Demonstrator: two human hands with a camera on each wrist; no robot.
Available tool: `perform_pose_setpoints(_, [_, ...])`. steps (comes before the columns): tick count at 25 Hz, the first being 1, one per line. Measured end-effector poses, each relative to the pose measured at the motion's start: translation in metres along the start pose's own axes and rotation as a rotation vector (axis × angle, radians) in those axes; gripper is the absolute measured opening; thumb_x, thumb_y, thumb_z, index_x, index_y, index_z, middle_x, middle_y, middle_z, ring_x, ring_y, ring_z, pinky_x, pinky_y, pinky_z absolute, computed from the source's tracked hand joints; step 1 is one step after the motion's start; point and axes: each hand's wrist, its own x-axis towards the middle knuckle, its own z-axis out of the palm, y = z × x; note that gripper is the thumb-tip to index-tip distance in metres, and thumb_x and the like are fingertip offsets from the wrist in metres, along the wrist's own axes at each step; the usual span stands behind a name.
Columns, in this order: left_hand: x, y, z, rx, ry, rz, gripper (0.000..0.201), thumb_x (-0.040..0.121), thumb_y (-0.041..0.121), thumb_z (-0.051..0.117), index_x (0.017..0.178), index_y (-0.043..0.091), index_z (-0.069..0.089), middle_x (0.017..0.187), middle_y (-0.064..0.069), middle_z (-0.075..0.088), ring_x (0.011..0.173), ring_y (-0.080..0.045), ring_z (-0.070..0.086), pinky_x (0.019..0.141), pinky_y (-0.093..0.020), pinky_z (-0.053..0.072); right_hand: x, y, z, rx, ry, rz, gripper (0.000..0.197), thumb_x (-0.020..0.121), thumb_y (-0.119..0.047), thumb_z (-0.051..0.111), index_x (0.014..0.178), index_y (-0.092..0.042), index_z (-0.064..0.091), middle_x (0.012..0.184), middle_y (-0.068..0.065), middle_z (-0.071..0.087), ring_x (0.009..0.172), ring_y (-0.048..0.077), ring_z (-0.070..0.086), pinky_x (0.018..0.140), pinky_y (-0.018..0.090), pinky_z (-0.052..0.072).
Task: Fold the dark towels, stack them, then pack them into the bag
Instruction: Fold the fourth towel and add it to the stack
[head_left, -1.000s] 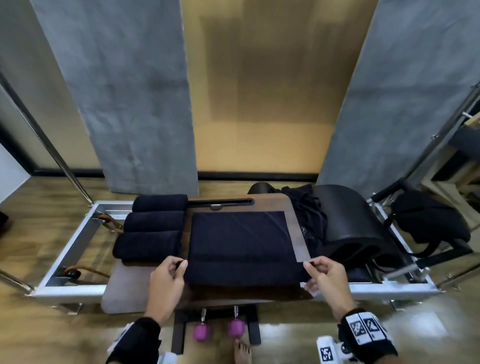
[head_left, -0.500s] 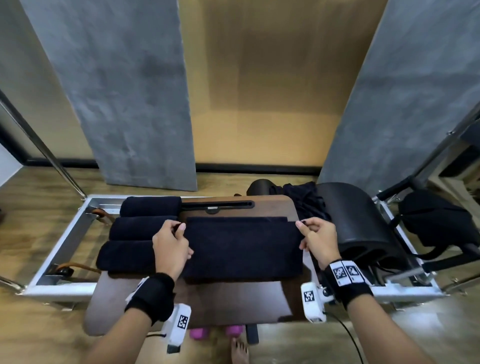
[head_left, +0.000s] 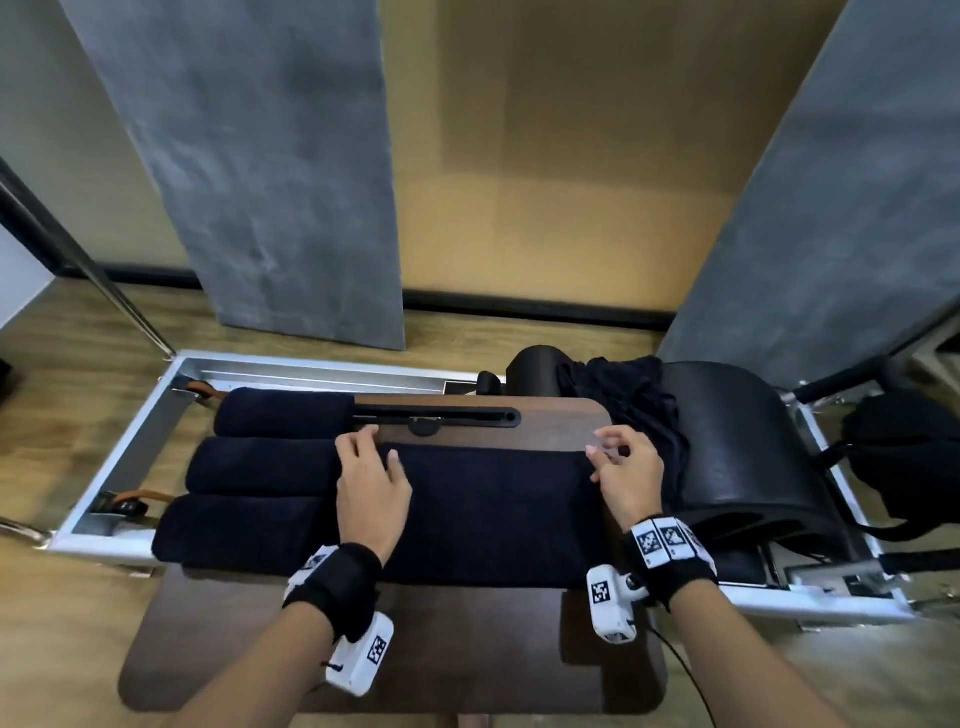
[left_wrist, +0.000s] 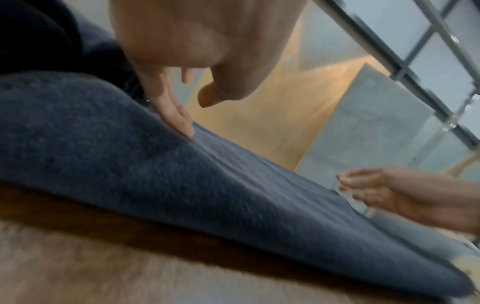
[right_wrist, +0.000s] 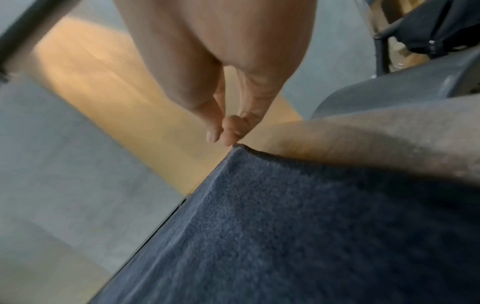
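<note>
The left hand (head_left: 371, 488) lies palm down on the left end of the dark towel (head_left: 488, 512), its fingers loosely spread. In the left wrist view 1 fingertip (left_wrist: 182, 121) presses the cloth while the thumb hangs free above it, so nothing is pinched. The right hand (head_left: 626, 475) sits at the towel's far right corner with fingers bent. The right wrist view shows its fingertips (right_wrist: 228, 131) bunched together just at the corner's tip (right_wrist: 237, 147), touching or barely off it; I cannot tell whether they grip the cloth.

The towel lies folded flat across the middle of the brown board (head_left: 395, 639), its far edge toward 12 o'clock just short of the black slot (head_left: 436, 415) in the board. At 9 o'clock from the towel, 3 rolled dark towels (head_left: 260, 465) lie side by side, running from 12 toward 6 o'clock and touching one another; the nearest one touches the flat towel's left end under the left wrist. At 3 o'clock, beyond the right hand, a heap of dark cloth (head_left: 631, 405) rests against a black padded barrel (head_left: 743, 447). Further toward 3 o'clock a black bag (head_left: 904, 457) sits outside the metal frame (head_left: 119, 457) that surrounds the board. Both wrists wear black bands with white tagged cameras.
</note>
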Motion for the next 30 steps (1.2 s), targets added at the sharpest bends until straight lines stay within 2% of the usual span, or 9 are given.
perform_pose_setpoints(2, [-0.018, 0.008, 0.004, 0.055, -0.016, 0.203, 0.007, 0.103, 0.020, 0.061, 0.108, 0.015, 0.063, 0.111, -0.003, 0.055, 0.092, -0.026, 0.060, 0.080, -0.045, 0.052, -0.010, -0.003, 0.002, -0.055, -0.101, -0.125, 0.019, 0.087, 0.000, 0.077, 0.084, -0.020, 0.076, 0.086, -0.006, 0.073, 0.067, 0.012, 0.069, 0.064, 0.024, 0.056])
perform_pose_setpoints(4, [-0.038, 0.011, 0.010, 0.125, -0.143, 0.467, 0.017, 0.107, 0.025, 0.059, 0.092, 0.018, 0.064, 0.093, 0.003, 0.059, 0.090, -0.023, 0.059, 0.080, -0.044, 0.048, -0.021, -0.006, 0.003, -0.164, -0.264, -0.208, 0.020, 0.086, 0.000, 0.078, 0.082, -0.020, 0.079, 0.080, -0.010, 0.076, 0.076, 0.006, 0.070, 0.074, 0.019, 0.055])
perform_pose_setpoints(7, [-0.069, 0.009, 0.018, 0.274, -0.356, 0.707, 0.034, 0.113, 0.041, 0.040, 0.093, 0.025, 0.063, 0.093, 0.011, 0.056, 0.090, -0.015, 0.056, 0.082, -0.036, 0.043, -0.034, -0.008, -0.002, -0.350, -0.336, -0.310, 0.019, 0.087, 0.001, 0.074, 0.087, -0.017, 0.080, 0.086, -0.007, 0.076, 0.082, 0.009, 0.069, 0.083, 0.022, 0.054])
perform_pose_setpoints(11, [-0.079, 0.005, 0.012, 0.436, -0.339, 0.645, 0.040, 0.112, 0.046, 0.027, 0.103, 0.028, 0.061, 0.103, 0.012, 0.057, 0.099, -0.014, 0.055, 0.090, -0.036, 0.041, -0.071, -0.002, -0.019, -0.496, -0.348, -0.310, 0.019, 0.085, -0.002, 0.067, 0.083, -0.017, 0.080, 0.088, -0.003, 0.076, 0.086, 0.015, 0.067, 0.088, 0.031, 0.054])
perform_pose_setpoints(15, [-0.085, 0.001, 0.000, 0.538, -0.368, 0.576, 0.029, 0.111, 0.036, 0.033, 0.115, 0.025, 0.059, 0.122, 0.008, 0.057, 0.118, -0.016, 0.056, 0.112, -0.042, 0.035, -0.143, 0.008, -0.022, -0.509, -0.535, -0.401, 0.017, 0.080, -0.008, 0.067, 0.082, -0.020, 0.080, 0.085, -0.008, 0.077, 0.085, 0.012, 0.068, 0.085, 0.031, 0.054])
perform_pose_setpoints(19, [-0.111, -0.014, -0.010, 0.548, -0.474, 0.536, 0.045, 0.112, 0.031, 0.035, 0.154, 0.019, 0.046, 0.169, 0.004, 0.033, 0.159, -0.015, 0.022, 0.129, -0.050, 0.014, -0.217, 0.019, -0.008, -0.335, -0.684, -0.536, 0.026, 0.085, -0.006, 0.069, 0.102, -0.022, 0.080, 0.102, -0.012, 0.072, 0.097, 0.004, 0.062, 0.089, 0.015, 0.047])
perform_pose_setpoints(21, [-0.132, -0.026, -0.017, 0.466, -0.483, 0.579, 0.052, 0.113, 0.038, 0.034, 0.161, 0.018, 0.039, 0.173, 0.004, 0.024, 0.163, -0.014, 0.010, 0.130, -0.052, 0.011, -0.236, 0.026, -0.007, -0.306, -0.655, -0.568, 0.030, 0.087, -0.006, 0.070, 0.113, -0.021, 0.076, 0.113, -0.012, 0.065, 0.108, 0.004, 0.056, 0.097, 0.015, 0.043])
perform_pose_setpoints(27, [-0.193, -0.077, -0.046, 0.374, -0.556, 0.679, 0.079, 0.104, 0.069, 0.043, 0.165, 0.021, 0.030, 0.176, 0.005, 0.014, 0.163, -0.011, 0.002, 0.132, -0.050, 0.008, -0.265, 0.041, -0.006, -0.498, -0.507, -0.687, 0.053, 0.086, -0.029, 0.079, 0.134, -0.024, 0.059, 0.133, -0.006, 0.051, 0.125, 0.014, 0.048, 0.107, 0.029, 0.042])
perform_pose_setpoints(30, [-0.196, -0.086, -0.057, 0.390, -0.593, 0.685, 0.067, 0.105, 0.038, 0.058, 0.164, 0.022, 0.029, 0.177, 0.007, 0.008, 0.163, -0.009, -0.002, 0.132, -0.047, 0.011, -0.271, 0.044, 0.000, -0.621, -0.450, -0.710, 0.063, 0.081, -0.025, 0.080, 0.136, -0.026, 0.049, 0.134, -0.006, 0.047, 0.125, 0.016, 0.046, 0.104, 0.033, 0.044])
